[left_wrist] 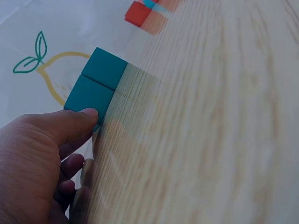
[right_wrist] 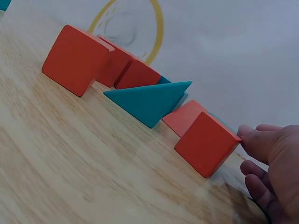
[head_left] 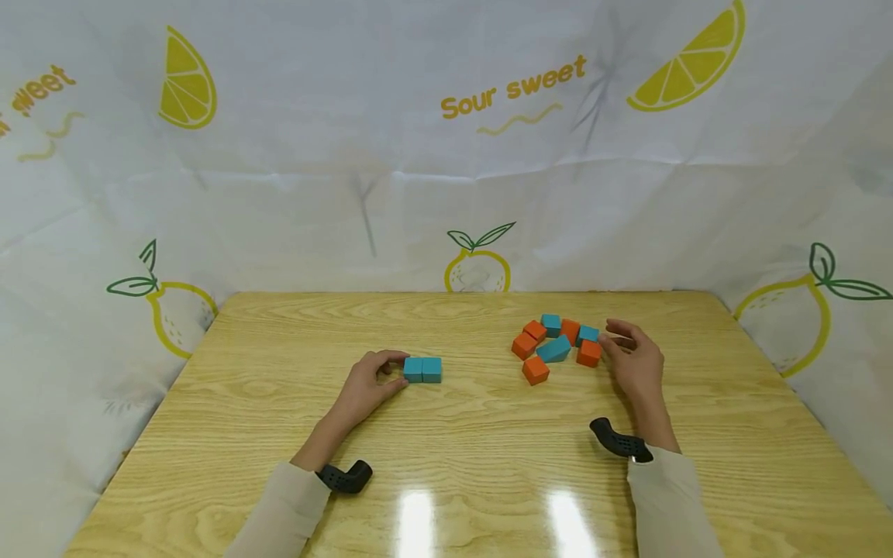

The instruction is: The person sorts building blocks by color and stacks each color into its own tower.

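Observation:
Two blue cubes stand side by side left of the table's middle. My left hand (head_left: 366, 384) pinches the left blue cube (head_left: 413, 370) between thumb and index finger; the right blue cube (head_left: 432, 370) touches it. In the left wrist view the thumb (left_wrist: 77, 123) lies against the near cube's face. On the right, my right hand (head_left: 636, 364) is beside another blue cube (head_left: 588, 334), thumb tip close to its right side. Contact there cannot be told, as an orange cube (right_wrist: 208, 144) mostly hides it in the right wrist view.
A blue triangular block (head_left: 554, 350) lies amid the right cluster. Around it are an orange block (head_left: 569, 331), a far blue cube (head_left: 550, 325), a front orange cube (head_left: 536, 370) and two orange cubes to its left (head_left: 524, 346). A lemon-print cloth (head_left: 314, 225) hangs behind the wooden table (head_left: 474, 442).

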